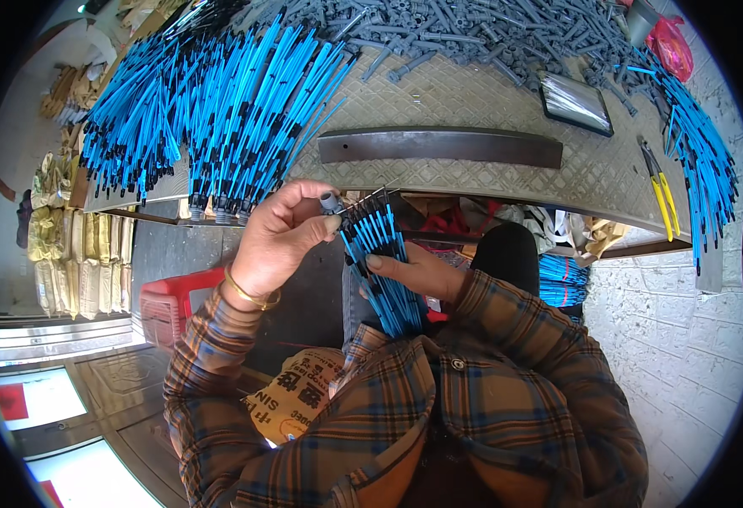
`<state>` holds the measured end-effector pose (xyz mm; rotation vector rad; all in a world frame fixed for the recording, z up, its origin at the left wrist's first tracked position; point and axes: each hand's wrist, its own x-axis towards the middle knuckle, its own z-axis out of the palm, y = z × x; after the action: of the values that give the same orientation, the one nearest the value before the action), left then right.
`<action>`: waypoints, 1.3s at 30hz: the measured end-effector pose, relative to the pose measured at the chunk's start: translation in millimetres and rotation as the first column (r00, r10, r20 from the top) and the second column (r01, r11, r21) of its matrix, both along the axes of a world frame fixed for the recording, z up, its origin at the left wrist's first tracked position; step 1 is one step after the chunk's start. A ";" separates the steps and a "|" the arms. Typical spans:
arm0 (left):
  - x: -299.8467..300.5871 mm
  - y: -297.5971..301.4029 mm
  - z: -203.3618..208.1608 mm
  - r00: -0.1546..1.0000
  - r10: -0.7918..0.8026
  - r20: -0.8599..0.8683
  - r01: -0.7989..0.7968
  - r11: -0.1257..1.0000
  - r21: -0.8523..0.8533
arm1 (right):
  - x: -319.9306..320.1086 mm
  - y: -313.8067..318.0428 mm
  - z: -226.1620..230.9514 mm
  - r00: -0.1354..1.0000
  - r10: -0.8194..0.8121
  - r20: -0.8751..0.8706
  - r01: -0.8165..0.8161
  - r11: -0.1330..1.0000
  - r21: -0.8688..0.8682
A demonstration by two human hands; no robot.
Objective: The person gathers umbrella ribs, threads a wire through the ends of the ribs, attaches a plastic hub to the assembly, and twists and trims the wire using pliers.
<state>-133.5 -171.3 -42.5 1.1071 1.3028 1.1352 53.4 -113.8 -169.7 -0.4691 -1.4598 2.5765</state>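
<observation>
My left hand (280, 235), with a gold bangle at its wrist, pinches a small grey plastic fitting (330, 202) between thumb and fingers. Just right of it, my right hand (414, 273) is closed round a bundle of thin blue rods (399, 311) with black ends. The bundle stands nearly upright before my body, its upper ends fanned close to the fitting. One thin dark rod slants up from there toward the table edge; whether it touches the fitting I cannot tell.
Large piles of blue rods (244, 102) lie at the table's left, more rods (703, 161) at its right. Grey fittings (465, 38) heap at the back. A dark metal bar (439, 146), a black tray (575, 103) and yellow-handled pliers (661, 190) lie nearer. A red stool (164, 296) stands left.
</observation>
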 end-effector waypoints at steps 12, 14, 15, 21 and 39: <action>12.9 -4.8 1.6 0.997 -0.025 -0.070 0.027 0.999 0.023 | 3.3 -2.5 12.8 0.997 -0.019 0.073 0.027 0.993 -0.113; 22.1 -7.9 0.0 0.990 0.057 -0.131 -0.045 0.995 0.092 | 2.9 -7.1 13.0 0.995 -0.067 0.075 0.071 0.996 -0.059; 22.9 -10.2 0.7 0.990 0.056 -0.132 -0.044 0.995 0.092 | 3.3 -9.0 13.0 0.993 -0.090 0.075 0.093 0.995 -0.032; 27.2 -19.6 3.3 0.952 0.057 -0.299 -0.017 0.991 0.136 | 6.1 -16.0 16.1 0.992 -0.111 0.067 0.109 0.994 0.023; 23.5 -6.0 -10.6 0.989 0.067 -0.134 -0.030 0.964 0.264 | 5.2 -14.6 12.4 0.990 -0.135 0.048 0.130 0.986 0.100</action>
<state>-110.0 -177.3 -53.0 1.3768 1.3209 1.3123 58.6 -128.4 -157.3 -0.6057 -1.5084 2.3963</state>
